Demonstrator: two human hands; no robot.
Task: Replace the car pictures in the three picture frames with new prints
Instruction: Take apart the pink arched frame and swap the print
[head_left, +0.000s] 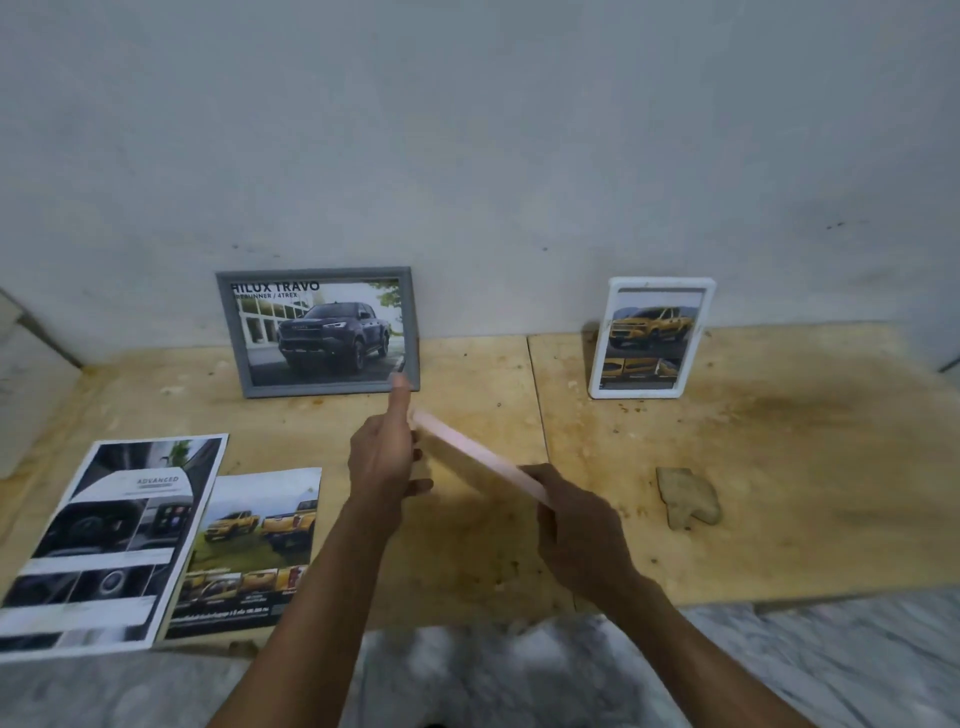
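Pink frame (480, 457) edge-on, blurred, face hidden, fingers (558, 486) of both hands gripping it.

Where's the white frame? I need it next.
In the head view, the white frame stands upright against the wall at the table's back right, behind the pale stone-like lump.

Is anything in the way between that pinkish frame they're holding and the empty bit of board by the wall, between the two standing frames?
Nothing visible is. Both hands, left hand and right hand, hold the pink frame edge-on above the wooden board. The stretch between the grey frame and the white frame looks bare.
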